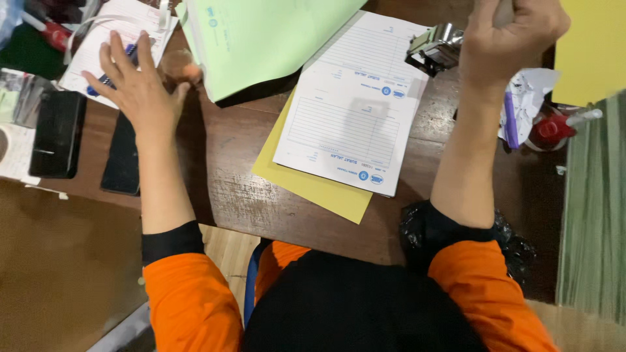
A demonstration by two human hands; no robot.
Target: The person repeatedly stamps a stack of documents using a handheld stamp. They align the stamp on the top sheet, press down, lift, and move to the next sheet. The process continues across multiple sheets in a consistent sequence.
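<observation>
A: What lies on the desk?

B: A white printed form (349, 104) with ruled lines, resting on a yellow sheet (313, 186) at the middle of the brown wooden desk (241, 195). A green sheet (261, 42) overlaps above it.

A: And the hands?

B: The left hand (134, 81) is spread wide, fingers flat beside a black phone (120, 160). The right hand (512, 32) is clenched near a metal stapler (435, 47); whatever it grips is hidden, partly cut off at the top edge.
</observation>
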